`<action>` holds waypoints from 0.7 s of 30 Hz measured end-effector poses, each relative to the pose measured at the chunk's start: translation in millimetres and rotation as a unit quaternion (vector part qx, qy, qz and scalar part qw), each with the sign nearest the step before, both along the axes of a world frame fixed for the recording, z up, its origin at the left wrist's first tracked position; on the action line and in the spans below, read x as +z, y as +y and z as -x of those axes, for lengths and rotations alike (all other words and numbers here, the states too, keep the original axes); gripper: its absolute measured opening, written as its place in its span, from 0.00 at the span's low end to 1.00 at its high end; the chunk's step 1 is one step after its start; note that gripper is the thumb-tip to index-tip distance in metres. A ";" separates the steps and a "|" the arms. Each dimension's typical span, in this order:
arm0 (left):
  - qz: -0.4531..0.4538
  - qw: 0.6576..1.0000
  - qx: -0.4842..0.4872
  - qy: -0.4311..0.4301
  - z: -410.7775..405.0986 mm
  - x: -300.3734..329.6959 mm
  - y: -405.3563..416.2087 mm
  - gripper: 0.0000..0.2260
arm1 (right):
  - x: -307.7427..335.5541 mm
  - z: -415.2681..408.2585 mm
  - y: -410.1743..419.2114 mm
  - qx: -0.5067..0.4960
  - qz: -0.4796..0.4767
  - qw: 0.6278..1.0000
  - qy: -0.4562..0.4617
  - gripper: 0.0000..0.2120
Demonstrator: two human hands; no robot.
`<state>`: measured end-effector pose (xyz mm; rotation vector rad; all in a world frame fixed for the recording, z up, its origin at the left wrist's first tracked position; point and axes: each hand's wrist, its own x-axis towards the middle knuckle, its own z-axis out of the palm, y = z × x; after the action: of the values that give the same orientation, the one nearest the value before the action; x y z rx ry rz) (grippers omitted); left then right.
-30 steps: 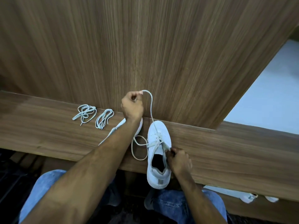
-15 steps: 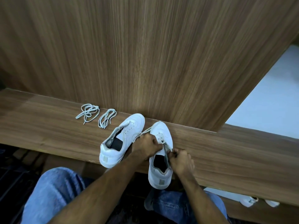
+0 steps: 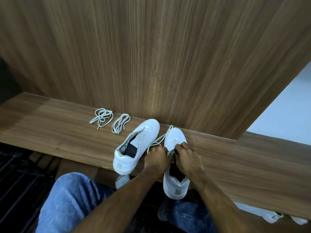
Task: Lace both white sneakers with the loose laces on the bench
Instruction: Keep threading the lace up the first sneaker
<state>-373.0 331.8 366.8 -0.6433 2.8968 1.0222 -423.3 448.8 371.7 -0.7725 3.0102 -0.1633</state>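
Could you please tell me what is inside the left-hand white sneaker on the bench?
Inside the left sneaker only a dark insole and the white tongue show. No lace runs through its eyelets. The toe end of the interior is covered by the upper.

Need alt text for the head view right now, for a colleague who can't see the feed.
Both hands, left and right, pinch a lace over the right-hand sneaker on a wooden bench. A second, unlaced sneaker sits beside it, with two loose lace bundles further left.

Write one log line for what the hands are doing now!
left hand: grips lace | right hand: pinches lace | right sneaker: being laced | left sneaker: unlaced
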 end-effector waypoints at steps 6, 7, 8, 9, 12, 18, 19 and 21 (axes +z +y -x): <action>-0.039 0.999 0.016 -0.003 -3.1 -2.7 -4.3 0.13 | -1.7 19.7 7.6 -0.260 0.409 0.857 -0.176 0.08; -0.038 0.999 0.016 -0.005 -3.6 -2.8 -4.1 0.12 | -6.0 22.2 11.5 -0.296 0.474 0.803 -0.209 0.09; -0.035 0.999 0.017 -0.006 -3.9 -2.7 -3.8 0.12 | -9.3 24.1 14.1 -0.304 0.492 0.785 -0.220 0.09; -0.033 0.999 0.018 -0.006 -4.3 -2.2 -3.3 0.13 | -11.2 25.5 15.3 -0.284 0.466 0.811 -0.212 0.06; -0.029 0.999 0.022 0.000 -5.2 -1.5 -1.8 0.14 | -11.0 24.4 14.7 -0.147 0.357 0.908 -0.163 0.10; 0.016 1.000 0.017 0.002 -7.7 1.1 1.5 0.15 | -26.7 21.4 6.9 0.006 0.150 0.986 -0.077 0.10; 0.021 1.000 0.017 0.002 -8.3 2.0 1.9 0.15 | -27.8 21.8 6.7 -0.002 0.168 0.983 -0.077 0.08; 0.020 1.000 0.016 0.003 -9.3 3.4 1.4 0.14 | -23.3 21.7 5.5 -0.026 0.245 0.965 -0.089 0.05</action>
<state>-363.8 333.2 370.3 -0.6932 2.9287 0.9729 -445.0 454.3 348.5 -0.6538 2.8400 -0.9521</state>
